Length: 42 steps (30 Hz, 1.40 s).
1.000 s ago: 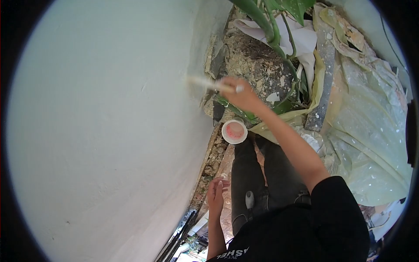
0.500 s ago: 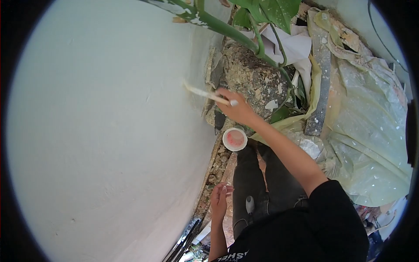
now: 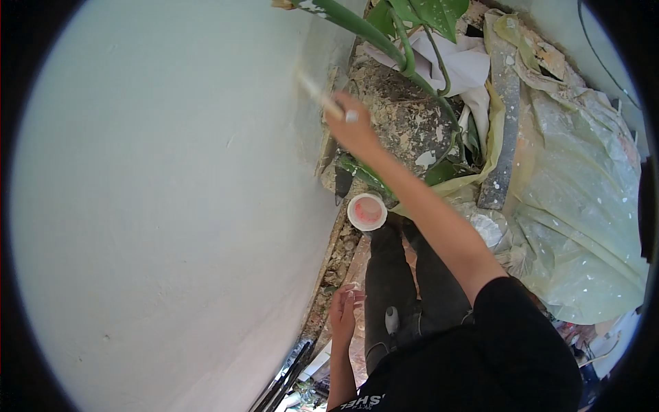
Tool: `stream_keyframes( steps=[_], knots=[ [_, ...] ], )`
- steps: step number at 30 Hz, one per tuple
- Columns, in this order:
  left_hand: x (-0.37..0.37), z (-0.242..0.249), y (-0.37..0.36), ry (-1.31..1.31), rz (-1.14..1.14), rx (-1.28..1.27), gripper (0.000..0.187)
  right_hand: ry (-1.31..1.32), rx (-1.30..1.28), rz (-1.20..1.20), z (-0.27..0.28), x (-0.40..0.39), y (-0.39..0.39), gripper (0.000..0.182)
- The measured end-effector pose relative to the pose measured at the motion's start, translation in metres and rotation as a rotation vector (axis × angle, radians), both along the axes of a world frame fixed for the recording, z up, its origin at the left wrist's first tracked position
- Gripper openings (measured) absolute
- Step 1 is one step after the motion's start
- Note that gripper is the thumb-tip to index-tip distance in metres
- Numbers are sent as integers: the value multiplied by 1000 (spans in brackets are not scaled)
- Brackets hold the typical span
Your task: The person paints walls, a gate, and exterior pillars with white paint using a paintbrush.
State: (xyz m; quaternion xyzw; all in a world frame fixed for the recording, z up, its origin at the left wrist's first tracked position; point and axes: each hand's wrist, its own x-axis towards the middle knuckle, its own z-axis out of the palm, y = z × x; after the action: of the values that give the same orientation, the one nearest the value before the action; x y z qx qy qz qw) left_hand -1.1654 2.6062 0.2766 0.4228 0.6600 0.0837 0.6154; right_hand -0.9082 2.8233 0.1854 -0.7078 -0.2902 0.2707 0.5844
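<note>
My right hand (image 3: 351, 126) is closed round the handle of a paintbrush (image 3: 317, 90), which is smeared by motion. The brush's bristle end points up and left, at the pale wall (image 3: 171, 172); whether it touches the wall is hard to tell. Below that hand is a small white tub (image 3: 351, 218) with pink and red smears inside. My left hand (image 3: 342, 312) hangs low beside my leg, close to the wall's foot, its fingers loosely bent and apart with pale marks on them. It holds nothing that I can see.
A thick green plant stem (image 3: 357, 26) with large leaves crosses above my right hand. Paint-spattered, crumbly ground (image 3: 412, 130) lies beneath it. Translucent plastic sheeting (image 3: 576, 199) and a speckled board (image 3: 502, 130) lie to the right. Dark rods (image 3: 288, 378) lean at the lower left.
My right hand has moved up and slightly left along the wall with the paintbrush, which now tilts more steeply. My left hand has barely moved.
</note>
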Motion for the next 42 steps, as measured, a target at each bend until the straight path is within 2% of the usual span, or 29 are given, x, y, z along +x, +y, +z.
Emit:
stream_keyframes(
  steps=[3,4,6,7,9,13,15,19,21,22,24,28,31,32,36,38,40,41,42],
  knots=[
    [3,-4,0,-15,-14,9,23,154,-7,299,19,-21,-51,17],
    [2,-4,0,-27,-9,26,25,159,-13,300,28,-20,-63,17],
    [-2,-2,0,3,-11,27,25,672,-33,342,44,-15,-80,12],
    [-3,-1,0,23,-16,34,26,677,-37,346,45,-12,-88,12],
    [-5,0,-2,28,-3,22,26,1248,126,355,44,-5,-107,15],
    [-7,-2,-2,34,-27,19,25,1398,178,312,44,-7,-140,20],
    [-7,-6,-4,18,-45,11,24,1474,295,283,40,-14,-153,24],
    [-11,-7,-8,-26,-100,-31,20,1481,254,223,45,-25,-166,19],
    [-20,-8,-10,-28,-112,-39,20,1718,358,155,45,-35,-170,16],
    [-28,-8,-12,-25,-114,-40,20,1724,356,151,44,-42,-171,16],
    [-45,-7,-15,-10,-112,-40,20,1963,561,231,44,-57,-171,19],
    [-86,-8,-20,-9,-58,-31,20,2105,412,342,64,-100,-161,29],
    [-107,-2,-21,30,-40,-15,19,2038,280,278,57,-148,-144,31],
    [-112,0,-21,32,-38,-15,19,1925,141,198,53,-160,-135,35],
    [-137,2,-27,52,-7,-20,20,1492,-143,-174,-8,-189,-78,39],
    [-151,2,-30,55,10,-24,20,1262,-187,-254,-26,-182,-47,38],
    [-163,1,-32,46,30,-50,21,1126,-354,-333,-41,-169,-15,38],
    [-168,1,-32,44,32,-53,21,1123,-357,-333,-42,-164,-8,38],
    [-172,-1,-32,36,39,-47,21,1247,-309,-249,-44,-158,-3,38]
  ],
)
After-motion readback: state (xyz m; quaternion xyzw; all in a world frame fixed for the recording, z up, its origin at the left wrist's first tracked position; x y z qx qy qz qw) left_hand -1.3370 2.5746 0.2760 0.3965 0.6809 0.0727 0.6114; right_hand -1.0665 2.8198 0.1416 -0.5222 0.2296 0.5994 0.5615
